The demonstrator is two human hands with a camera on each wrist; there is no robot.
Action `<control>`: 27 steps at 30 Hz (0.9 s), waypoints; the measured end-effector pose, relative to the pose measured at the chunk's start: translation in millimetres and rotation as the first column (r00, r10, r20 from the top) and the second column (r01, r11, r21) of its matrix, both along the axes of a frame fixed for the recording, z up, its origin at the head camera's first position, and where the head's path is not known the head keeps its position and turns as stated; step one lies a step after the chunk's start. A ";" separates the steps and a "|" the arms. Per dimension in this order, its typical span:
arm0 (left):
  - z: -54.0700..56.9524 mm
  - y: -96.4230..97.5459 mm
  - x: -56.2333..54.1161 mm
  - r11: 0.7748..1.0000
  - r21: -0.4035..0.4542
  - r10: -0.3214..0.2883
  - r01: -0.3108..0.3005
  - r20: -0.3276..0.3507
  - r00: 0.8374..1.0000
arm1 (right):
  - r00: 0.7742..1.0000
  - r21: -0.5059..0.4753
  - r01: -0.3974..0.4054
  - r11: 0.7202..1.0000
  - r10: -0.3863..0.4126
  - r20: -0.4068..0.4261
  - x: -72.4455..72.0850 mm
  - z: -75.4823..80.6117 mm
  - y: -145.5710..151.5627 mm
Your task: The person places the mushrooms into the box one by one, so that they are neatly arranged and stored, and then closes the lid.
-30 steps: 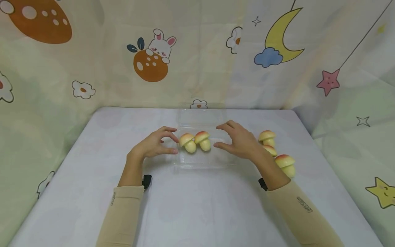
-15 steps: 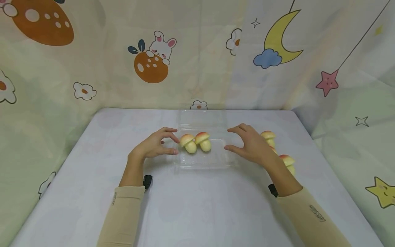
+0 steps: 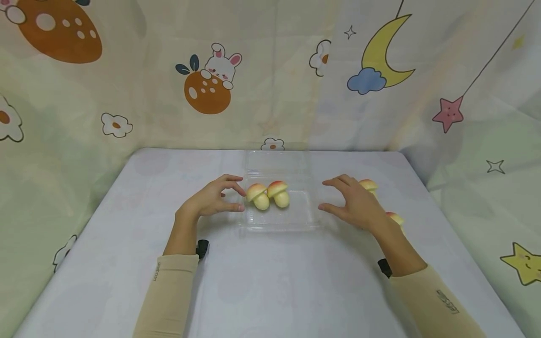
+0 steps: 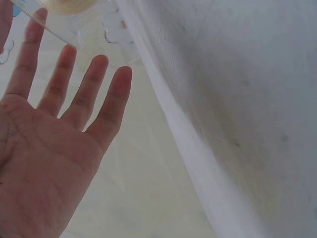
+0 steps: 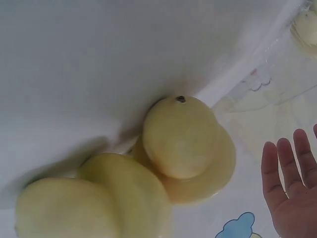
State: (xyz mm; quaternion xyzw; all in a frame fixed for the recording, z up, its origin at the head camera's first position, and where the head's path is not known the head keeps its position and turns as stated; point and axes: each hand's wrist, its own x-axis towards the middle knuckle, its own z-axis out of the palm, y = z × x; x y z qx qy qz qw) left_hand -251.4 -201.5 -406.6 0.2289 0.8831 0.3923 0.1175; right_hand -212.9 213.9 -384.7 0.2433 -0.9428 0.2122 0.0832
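An open clear plastic clamshell box (image 3: 304,213) lies mid-table, its lid (image 3: 276,162) tipped back. Two toy mushrooms (image 3: 258,196) with reddish caps sit side by side in its left half. At the box's left edge is my left hand (image 3: 209,196), thumb and fingers spread apart; its fingertips overlap the clear plastic (image 4: 84,25) in the left wrist view. Just right of the box, my right hand (image 3: 357,203) is held in a loose empty curve. It partly covers more mushrooms (image 3: 395,218), whose pale yellow undersides (image 5: 178,139) loom large in the right wrist view.
A white cloth (image 3: 270,281) covers the table. Behind it and along the sides hangs a printed curtain (image 3: 270,94) with bunnies, flowers, a moon and stars. Small black wrist cameras (image 3: 203,249) stick out from both wrists.
My right hand has moved right, from over the box's right half to beside the mushrooms on the right, covering more of them. The left hand stays at the box's left edge.
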 end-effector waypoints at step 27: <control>-3.7 -1.4 -0.7 1.000 0.017 -0.008 0.008 -0.013 1.000 | 1.000 -0.038 0.024 0.999 -0.024 0.002 18.2 -9.5 64.0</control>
